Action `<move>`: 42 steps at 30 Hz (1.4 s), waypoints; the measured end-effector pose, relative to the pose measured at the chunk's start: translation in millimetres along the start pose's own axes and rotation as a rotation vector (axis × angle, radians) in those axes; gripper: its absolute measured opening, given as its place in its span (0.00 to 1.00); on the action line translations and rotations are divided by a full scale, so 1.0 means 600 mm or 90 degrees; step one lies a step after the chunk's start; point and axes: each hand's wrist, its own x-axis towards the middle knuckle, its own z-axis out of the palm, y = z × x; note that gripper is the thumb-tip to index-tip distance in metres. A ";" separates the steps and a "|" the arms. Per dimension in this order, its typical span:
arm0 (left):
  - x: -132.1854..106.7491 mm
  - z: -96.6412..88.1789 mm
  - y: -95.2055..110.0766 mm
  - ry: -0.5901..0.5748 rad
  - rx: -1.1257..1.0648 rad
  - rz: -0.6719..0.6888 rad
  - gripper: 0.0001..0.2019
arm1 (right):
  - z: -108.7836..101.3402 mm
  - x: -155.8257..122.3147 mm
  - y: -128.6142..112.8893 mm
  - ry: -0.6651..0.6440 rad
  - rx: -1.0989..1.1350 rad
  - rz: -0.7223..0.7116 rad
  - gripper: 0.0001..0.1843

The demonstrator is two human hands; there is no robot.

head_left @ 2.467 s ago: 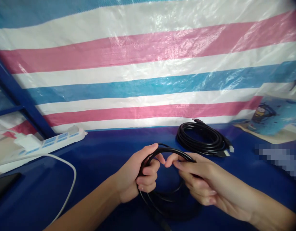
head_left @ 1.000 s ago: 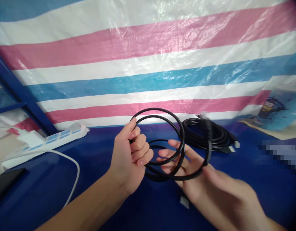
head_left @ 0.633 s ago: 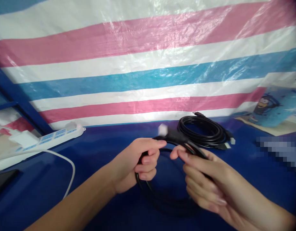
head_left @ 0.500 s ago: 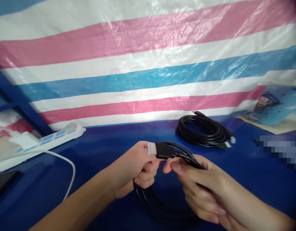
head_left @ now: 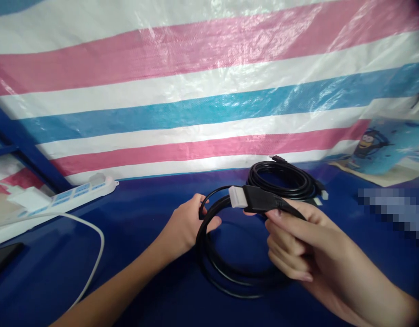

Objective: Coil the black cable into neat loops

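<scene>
Blue table (head_left: 144, 213); coiled black cable (head_left: 230, 272)

Two bare, sleeveless forearms

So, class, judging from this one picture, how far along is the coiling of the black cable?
Done: most of the black cable hangs in round loops, gripped by the left hand. A second coil lies finished on the blue table. In hand: the right hand pinches the connector end. Left: that loose end is not yet tucked in.
</scene>
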 end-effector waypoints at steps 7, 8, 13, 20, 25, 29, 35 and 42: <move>-0.012 0.017 0.018 0.016 0.013 0.033 0.05 | -0.008 0.009 -0.008 0.113 -0.007 -0.050 0.11; -0.015 0.021 0.026 0.014 -0.042 0.040 0.06 | -0.009 0.013 -0.006 0.134 -0.010 -0.050 0.12; -0.024 0.036 0.046 -0.010 -0.207 0.075 0.07 | -0.016 0.028 0.018 0.146 -0.024 -0.012 0.15; -0.039 0.043 0.045 -0.147 -0.230 0.017 0.14 | -0.015 0.030 0.021 0.191 -0.067 -0.039 0.16; -0.047 0.052 0.050 -0.124 -0.253 0.011 0.17 | -0.012 0.030 0.021 0.228 -0.049 -0.047 0.15; -0.048 0.054 0.051 -0.115 -0.268 0.001 0.18 | -0.010 0.030 0.023 0.245 -0.051 -0.059 0.15; -0.050 0.054 0.049 -0.135 -0.231 -0.097 0.12 | -0.007 0.028 0.030 0.186 -0.084 -0.040 0.14; -0.045 0.034 0.057 -0.247 -0.197 -0.230 0.12 | -0.008 0.022 0.037 0.057 -0.075 0.093 0.29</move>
